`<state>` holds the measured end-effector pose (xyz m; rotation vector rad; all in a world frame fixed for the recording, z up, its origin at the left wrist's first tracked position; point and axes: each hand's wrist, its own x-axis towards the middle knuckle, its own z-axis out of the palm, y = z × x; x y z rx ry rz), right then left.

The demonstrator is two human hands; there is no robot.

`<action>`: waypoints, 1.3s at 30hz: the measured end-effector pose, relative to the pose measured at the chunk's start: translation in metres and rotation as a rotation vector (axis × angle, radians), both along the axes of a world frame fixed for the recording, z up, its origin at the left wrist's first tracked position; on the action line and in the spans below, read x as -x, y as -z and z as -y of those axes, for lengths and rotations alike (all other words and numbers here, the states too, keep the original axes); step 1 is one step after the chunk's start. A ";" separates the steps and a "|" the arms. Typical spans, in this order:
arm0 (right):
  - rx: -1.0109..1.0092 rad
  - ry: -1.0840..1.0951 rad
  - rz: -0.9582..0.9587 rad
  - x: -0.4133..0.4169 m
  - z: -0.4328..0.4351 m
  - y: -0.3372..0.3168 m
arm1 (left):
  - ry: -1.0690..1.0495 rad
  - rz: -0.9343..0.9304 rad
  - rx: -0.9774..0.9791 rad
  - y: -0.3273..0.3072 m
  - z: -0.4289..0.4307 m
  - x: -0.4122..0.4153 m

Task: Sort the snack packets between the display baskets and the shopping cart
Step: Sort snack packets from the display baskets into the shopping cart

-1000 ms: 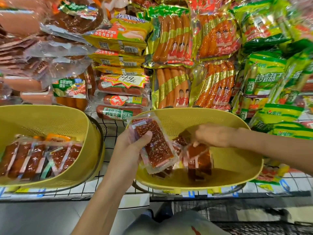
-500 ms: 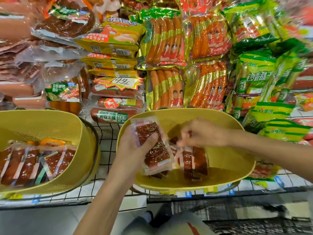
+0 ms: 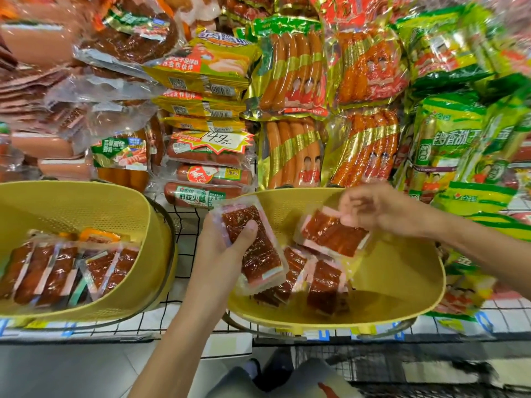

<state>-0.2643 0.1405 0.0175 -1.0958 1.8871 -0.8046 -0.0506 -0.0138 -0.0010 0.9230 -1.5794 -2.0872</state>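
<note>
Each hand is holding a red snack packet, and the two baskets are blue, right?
Not quite. The head view shows the left basket and the right basket are yellow, not blue. The rest holds: the left hand holds one red snack packet and the right hand pinches another red packet.

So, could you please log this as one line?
left hand: grips first packet | right hand: pinches second packet | over right basket

Two yellow baskets: left basket (image 3: 86, 202), right basket (image 3: 402, 282). Two hands, left hand (image 3: 224, 248) and right hand (image 3: 379, 208), each holding one: left packet (image 3: 258, 254), right packet (image 3: 333, 237). One price tag (image 3: 218, 140)
</note>
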 end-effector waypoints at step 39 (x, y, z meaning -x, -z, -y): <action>0.162 0.297 0.602 -0.079 0.049 -0.015 | -0.038 -0.086 0.083 -0.011 0.004 -0.011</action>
